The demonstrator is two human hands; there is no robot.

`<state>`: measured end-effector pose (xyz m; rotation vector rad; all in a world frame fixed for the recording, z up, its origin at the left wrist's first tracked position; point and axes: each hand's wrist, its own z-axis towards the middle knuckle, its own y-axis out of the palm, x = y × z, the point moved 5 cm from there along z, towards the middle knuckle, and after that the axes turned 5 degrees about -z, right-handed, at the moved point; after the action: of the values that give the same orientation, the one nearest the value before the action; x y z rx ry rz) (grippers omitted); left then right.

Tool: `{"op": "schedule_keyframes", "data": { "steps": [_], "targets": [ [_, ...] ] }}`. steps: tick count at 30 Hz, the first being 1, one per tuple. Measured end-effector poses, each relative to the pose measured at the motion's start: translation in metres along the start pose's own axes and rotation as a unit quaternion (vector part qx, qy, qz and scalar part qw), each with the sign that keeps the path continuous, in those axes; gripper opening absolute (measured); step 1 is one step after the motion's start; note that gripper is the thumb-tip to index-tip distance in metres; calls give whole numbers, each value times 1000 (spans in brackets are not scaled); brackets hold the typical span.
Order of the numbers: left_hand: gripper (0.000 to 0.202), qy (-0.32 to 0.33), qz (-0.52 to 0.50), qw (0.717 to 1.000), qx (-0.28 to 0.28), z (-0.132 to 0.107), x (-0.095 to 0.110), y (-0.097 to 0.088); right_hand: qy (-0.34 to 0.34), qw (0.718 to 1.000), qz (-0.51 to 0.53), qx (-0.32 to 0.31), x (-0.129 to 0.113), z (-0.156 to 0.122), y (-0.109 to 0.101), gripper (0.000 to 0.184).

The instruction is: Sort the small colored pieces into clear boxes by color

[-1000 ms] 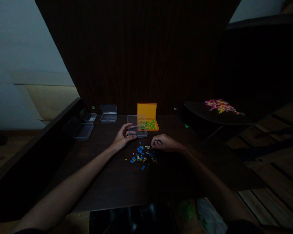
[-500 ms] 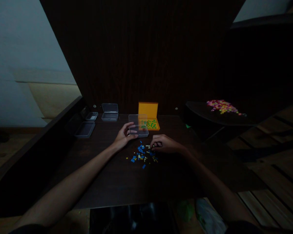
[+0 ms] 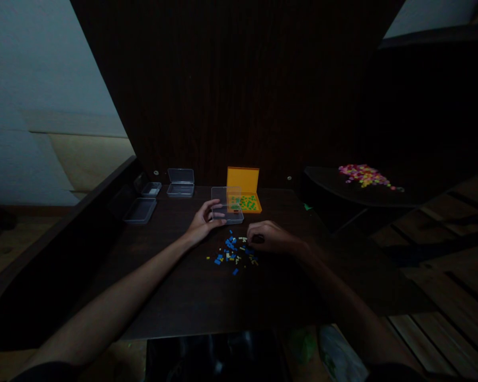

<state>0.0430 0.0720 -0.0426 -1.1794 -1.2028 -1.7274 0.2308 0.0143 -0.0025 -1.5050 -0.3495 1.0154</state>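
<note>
A scatter of tiny blue, yellow and white bricks [image 3: 231, 253] lies on the dark wooden table [image 3: 199, 297]. My right hand [image 3: 269, 237] rests at the right edge of the scatter with its fingers curled in a pinch; what it holds is too small to make out. My left hand [image 3: 204, 222] touches the near left side of an open clear plastic box [image 3: 227, 211], fingers spread against it. Just behind stands an open orange box [image 3: 244, 197] with green bricks inside.
Three more clear plastic boxes sit at the table's back left: one [image 3: 180, 183], a small one [image 3: 150, 188] and one [image 3: 139, 210] near the raised left edge. A dark shelf [image 3: 342, 192] at the right carries a heap of pink and yellow pieces [image 3: 364, 175].
My hands have hardly moved. The view has shifted slightly, and my right hand's fingers have curled a little tighter at the edge of the bricks.
</note>
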Motion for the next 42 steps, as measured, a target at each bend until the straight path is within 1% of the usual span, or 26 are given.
{"op": "schedule_keyframes", "data": {
  "steps": [5, 8, 12, 15, 18, 21, 24, 28, 31, 34, 38, 42],
  "targets": [
    [64, -2, -6, 1000, -4, 0, 0, 0, 28, 998, -45, -21, -7, 1, 0, 10],
    [64, -1, -2, 1000, -3, 1, 0, 0, 52, 996, -63, -31, -6, 1, 3, 13],
    [65, -3, 3, 1000, -2, 1, -2, -1, 62, 993, -100, -12, -4, 0, 9, 14],
    [65, -3, 1, 1000, 1, 2, -3, -1, 55, 994, -97, 8, -3, 0, 10, 14],
    [65, 1, -1, 1000, 0, 2, -4, -1, 29, 998, -51, 31, -6, 2, 4, 13],
    [65, 2, -2, 1000, -5, 1, -4, 0, 8, 998, -22, 60, -8, 8, -8, 13],
    [65, 1, -3, 1000, -6, 1, -3, 1, 2, 996, -33, 83, -10, 22, -20, 15],
    [66, -3, -4, 1000, -7, 0, -2, 2, -2, 994, -49, 99, -7, 48, -33, 16],
    [67, -4, -12, 1000, -15, 0, -2, 3, 4, 994, -65, 82, -1, 66, -34, 16],
    [66, -5, -21, 1000, -20, 0, -2, 4, 18, 994, -92, 48, 6, 77, -29, 17],
    [66, -10, -28, 999, -29, 0, -3, 4, 26, 993, -115, 31, 10, 81, -22, 17],
    [66, -8, -24, 999, -31, 0, -4, 3, 19, 993, -115, 22, 11, 81, -20, 16]
  ]
}}
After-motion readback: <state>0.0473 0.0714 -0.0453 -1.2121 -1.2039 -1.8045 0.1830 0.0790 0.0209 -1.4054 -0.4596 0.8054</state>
